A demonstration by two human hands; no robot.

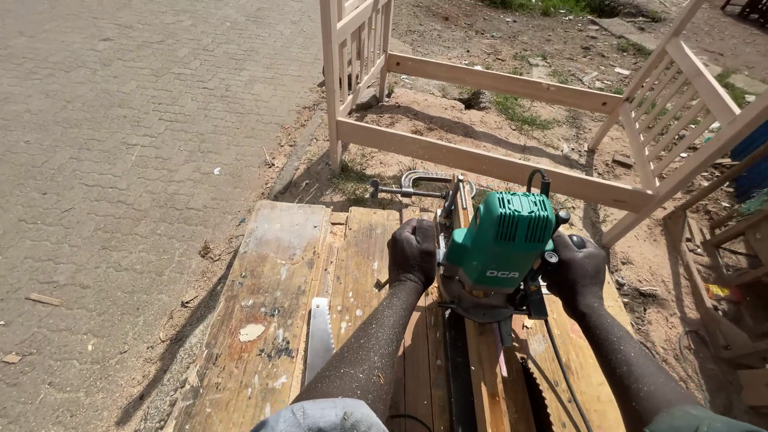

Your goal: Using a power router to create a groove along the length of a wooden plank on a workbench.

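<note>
A green power router [498, 244] stands on a narrow wooden strip [490, 376] that runs along the workbench [276, 320]. My left hand [413, 253] is closed round the router's left handle. On the right handle my right hand [578, 272] has the same grip. Both forearms are dusted with sawdust. A metal clamp [420, 186] holds the far end of the strip. The router's black cord [565, 374] trails back toward me on the right.
A handsaw blade [319, 336] lies on the bench left of my left arm; a toothed saw blade [534, 396] lies by the cord. An unfinished wooden bed frame [512, 120] stands beyond the bench on dirt. Paved ground [120, 144] is left, timber pieces [732, 264] right.
</note>
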